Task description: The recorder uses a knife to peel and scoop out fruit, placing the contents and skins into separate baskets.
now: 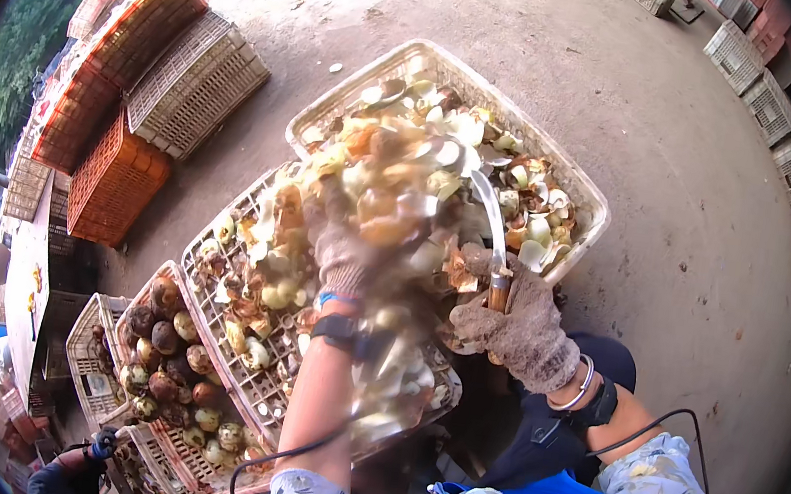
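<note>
My right hand (522,329), in a dirty knitted glove, is closed on the handle of a curved knife (492,214), its blade pointing up and left over the peelings. My left hand (341,240), gloved too, is blurred among pale and brown peelings (394,195); whether it grips any cannot be told. The far white plastic crate (588,189) is heaped with peelings and layers that look like onion or bulb skins. Nearer me, an upturned-looking lattice crate (231,375) bears more peelings and small pale bulbs (256,352).
A crate of whole brown bulbs (166,337) stands at the left, beside another white crate (81,364). Orange (118,183) and white crates (197,85) are stacked at the upper left. Another person's gloved hand (101,444) shows at the lower left. More crates (772,108) line the right.
</note>
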### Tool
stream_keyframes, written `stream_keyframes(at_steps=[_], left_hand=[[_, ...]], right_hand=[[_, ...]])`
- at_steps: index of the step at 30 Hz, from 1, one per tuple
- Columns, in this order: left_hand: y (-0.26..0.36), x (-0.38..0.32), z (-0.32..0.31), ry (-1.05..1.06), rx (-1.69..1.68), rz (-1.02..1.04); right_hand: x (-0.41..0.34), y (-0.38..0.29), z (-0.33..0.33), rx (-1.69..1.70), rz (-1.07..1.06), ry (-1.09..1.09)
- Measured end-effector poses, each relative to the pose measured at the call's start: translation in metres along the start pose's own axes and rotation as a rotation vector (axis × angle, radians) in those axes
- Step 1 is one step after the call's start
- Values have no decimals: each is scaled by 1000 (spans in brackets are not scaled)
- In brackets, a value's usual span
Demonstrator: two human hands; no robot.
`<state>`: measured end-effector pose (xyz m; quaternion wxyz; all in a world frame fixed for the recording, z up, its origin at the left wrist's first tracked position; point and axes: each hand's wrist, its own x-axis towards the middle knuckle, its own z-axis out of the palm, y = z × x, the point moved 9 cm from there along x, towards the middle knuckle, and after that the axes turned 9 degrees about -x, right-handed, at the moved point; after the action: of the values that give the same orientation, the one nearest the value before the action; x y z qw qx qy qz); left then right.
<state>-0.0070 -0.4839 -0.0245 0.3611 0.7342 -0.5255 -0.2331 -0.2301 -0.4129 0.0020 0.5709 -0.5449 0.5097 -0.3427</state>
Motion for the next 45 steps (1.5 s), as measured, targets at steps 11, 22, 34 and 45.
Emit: stream_keyframes(at_steps=[11,22,34,45], left_hand=[[-34,-29,-54,-191,-693,-183],[-116,-286,-35,-319,573,12],[-42,-91,112,-402,883,199],[7,19,68,-351,-217,-88]], right_hand=[[7,-17,-11,117,132,-1],[-5,-15,3,110,-38,33],[2,-11,-20,186,18,69],[-1,-18,-22,294,208,94]])
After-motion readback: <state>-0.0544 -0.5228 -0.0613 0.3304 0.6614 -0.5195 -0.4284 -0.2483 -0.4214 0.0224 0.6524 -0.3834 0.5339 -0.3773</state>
